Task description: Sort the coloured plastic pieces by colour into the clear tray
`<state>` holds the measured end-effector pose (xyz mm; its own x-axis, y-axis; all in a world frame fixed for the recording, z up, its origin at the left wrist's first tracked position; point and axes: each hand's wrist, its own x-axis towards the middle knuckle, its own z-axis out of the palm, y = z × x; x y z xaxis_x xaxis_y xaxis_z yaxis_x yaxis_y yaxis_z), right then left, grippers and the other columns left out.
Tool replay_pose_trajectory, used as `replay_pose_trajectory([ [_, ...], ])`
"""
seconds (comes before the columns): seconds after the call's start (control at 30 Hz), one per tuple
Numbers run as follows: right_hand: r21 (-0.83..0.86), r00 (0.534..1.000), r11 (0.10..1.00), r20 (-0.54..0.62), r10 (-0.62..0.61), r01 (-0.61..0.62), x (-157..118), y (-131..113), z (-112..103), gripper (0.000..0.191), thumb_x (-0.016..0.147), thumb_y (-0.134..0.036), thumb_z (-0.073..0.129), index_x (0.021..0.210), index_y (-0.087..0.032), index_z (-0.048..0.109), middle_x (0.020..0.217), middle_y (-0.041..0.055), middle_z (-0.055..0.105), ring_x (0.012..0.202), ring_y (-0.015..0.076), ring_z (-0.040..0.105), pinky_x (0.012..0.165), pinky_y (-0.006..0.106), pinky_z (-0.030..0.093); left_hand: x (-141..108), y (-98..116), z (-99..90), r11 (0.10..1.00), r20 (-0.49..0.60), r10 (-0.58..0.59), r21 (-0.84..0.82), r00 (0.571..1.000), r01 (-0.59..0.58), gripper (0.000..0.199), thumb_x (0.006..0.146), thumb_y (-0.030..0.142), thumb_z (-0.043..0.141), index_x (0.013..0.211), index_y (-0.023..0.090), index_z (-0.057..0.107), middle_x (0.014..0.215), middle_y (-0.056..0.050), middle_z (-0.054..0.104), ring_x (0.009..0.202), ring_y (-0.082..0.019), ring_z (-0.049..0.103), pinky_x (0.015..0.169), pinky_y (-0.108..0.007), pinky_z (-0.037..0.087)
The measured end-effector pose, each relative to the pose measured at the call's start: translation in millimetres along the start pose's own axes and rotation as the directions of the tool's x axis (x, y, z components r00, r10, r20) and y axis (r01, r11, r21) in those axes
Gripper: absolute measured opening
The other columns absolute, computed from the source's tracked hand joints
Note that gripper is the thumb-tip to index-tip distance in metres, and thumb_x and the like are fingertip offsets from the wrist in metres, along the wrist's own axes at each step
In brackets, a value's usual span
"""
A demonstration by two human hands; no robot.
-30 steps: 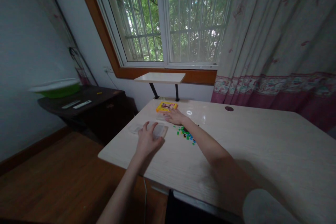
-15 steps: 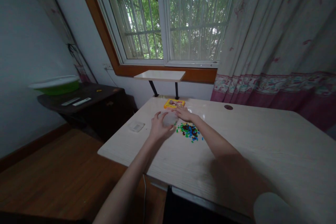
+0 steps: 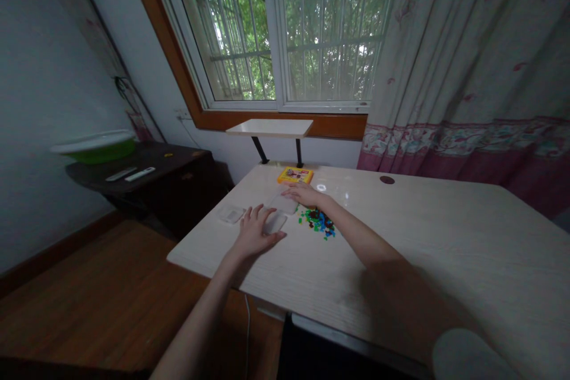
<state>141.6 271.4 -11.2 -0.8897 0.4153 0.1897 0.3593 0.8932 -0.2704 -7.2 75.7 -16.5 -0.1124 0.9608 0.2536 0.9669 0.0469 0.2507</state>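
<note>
My left hand [image 3: 256, 230] curves around a small clear plastic box [image 3: 275, 224] low over the white table, thumb at its near corner and index finger at its far edge. The other fingers are spread. My right hand [image 3: 307, 195] lies with stretched fingers over a second clear plastic box [image 3: 281, 200], just beyond the first; its thumb is hard to make out. Under my right wrist is a loose pile of tiny green, blue and dark brown pieces [image 3: 318, 222]. Left of my left hand lies another flat clear plastic piece [image 3: 230, 214].
A yellow box [image 3: 294, 176] with printed pictures lies at the table's back, near a raised white shelf [image 3: 269, 127] on black legs. A dark side table [image 3: 178, 169] at left bears a green basin [image 3: 100, 148] and a white remote-like object [image 3: 139, 174].
My left hand has moved left and toward me, with a clear box between its fingers. My right hand has shifted slightly left onto the other clear box.
</note>
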Motion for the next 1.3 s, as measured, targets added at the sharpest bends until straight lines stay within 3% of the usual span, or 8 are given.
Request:
replay_pose_trajectory([
  [0.13,-0.006,0.994,1.000,-0.113,0.002,-0.002,-4,-6,-2,0.030,0.088,-0.021,0.043,0.114,-0.023,0.059,0.131,0.0084,0.045,0.120,0.0211,0.040,0.100,0.040,0.030,12,13,3.4,0.999,0.024,-0.042,0.013,0.999,0.042,0.070,0.071,0.063,0.050,0.132,0.034,0.035,0.145,-0.011,0.021,0.131,-0.042,0.013,0.096,-0.062,0.020],
  [0.23,0.028,0.978,1.000,-0.206,-0.002,0.008,-16,-9,-5,0.028,0.086,-0.013,0.041,0.103,-0.014,0.063,0.113,0.0118,0.057,0.107,0.0191,0.050,0.095,0.035,0.036,16,20,5.4,0.997,0.037,-0.071,0.032,0.997,0.070,0.065,0.073,0.063,0.047,0.130,0.033,0.040,0.144,-0.011,0.024,0.130,-0.041,0.016,0.096,-0.062,0.022],
  [0.37,0.061,0.992,0.994,-0.103,-0.079,0.086,-35,-10,-8,0.024,0.077,-0.004,0.046,0.086,-0.014,0.066,0.088,0.0060,0.064,0.088,0.0158,0.057,0.085,0.028,0.042,17,25,7.7,0.993,0.013,-0.108,0.054,0.994,0.107,0.061,0.074,0.061,0.047,0.128,0.033,0.042,0.140,-0.012,0.031,0.127,-0.040,0.023,0.094,-0.060,0.026],
  [0.57,0.062,0.986,0.985,-0.049,-0.158,0.161,-49,-17,-3,0.029,0.077,-0.002,0.044,0.093,-0.012,0.065,0.095,0.0088,0.063,0.093,0.0161,0.056,0.089,0.029,0.041,16,33,12.8,0.987,-0.033,-0.147,0.066,0.989,0.149,0.058,0.075,0.058,0.048,0.127,0.031,0.044,0.138,-0.013,0.032,0.125,-0.039,0.026,0.092,-0.059,0.028],
  [0.73,0.061,0.991,0.989,-0.033,-0.130,0.132,-51,-19,-1,0.029,0.075,0.000,0.044,0.092,-0.012,0.065,0.095,0.0090,0.064,0.093,0.0166,0.056,0.089,0.029,0.040,14,40,12.1,0.988,-0.068,-0.143,0.041,0.987,0.146,0.064,0.076,0.062,0.042,0.130,0.027,0.040,0.143,-0.014,0.025,0.126,-0.041,0.023,0.093,-0.062,0.026],
  [0.93,0.071,0.994,0.997,-0.112,0.019,-0.011,-73,11,-16,0.030,0.075,0.000,0.041,0.087,-0.013,0.065,0.090,0.0078,0.064,0.093,0.0165,0.055,0.089,0.030,0.040,16,4,-12.9,0.946,-0.139,-0.312,0.053,0.940,0.321,0.050,0.087,0.048,0.026,0.126,0.021,0.043,0.140,-0.015,0.030,0.129,-0.038,0.022,0.092,-0.066,0.025],
  [1.1,0.100,0.963,0.976,-0.169,0.210,-0.195,-113,52,-23,0.036,0.082,-0.006,0.033,0.103,-0.011,0.061,0.106,0.0126,0.062,0.101,0.0189,0.055,0.092,0.036,0.040,-4,-37,-27.5,0.932,-0.020,-0.316,0.180,0.948,0.315,0.042,0.088,0.036,0.025,0.113,0.016,0.052,0.133,-0.017,0.039,0.120,-0.033,0.038,0.088,-0.057,0.036],
  [1.3,0.117,0.952,0.962,-0.154,0.263,-0.247,-120,53,-10,0.040,0.091,-0.026,0.032,0.122,-0.007,0.049,0.128,0.0177,0.048,0.120,0.0223,0.043,0.103,0.041,0.031,-52,-25,-33.9,0.932,0.002,-0.249,0.273,0.969,0.239,0.035,0.086,0.032,0.029,0.107,0.017,0.053,0.117,-0.013,0.053,0.102,-0.031,0.050,0.079,-0.047,0.044],
])
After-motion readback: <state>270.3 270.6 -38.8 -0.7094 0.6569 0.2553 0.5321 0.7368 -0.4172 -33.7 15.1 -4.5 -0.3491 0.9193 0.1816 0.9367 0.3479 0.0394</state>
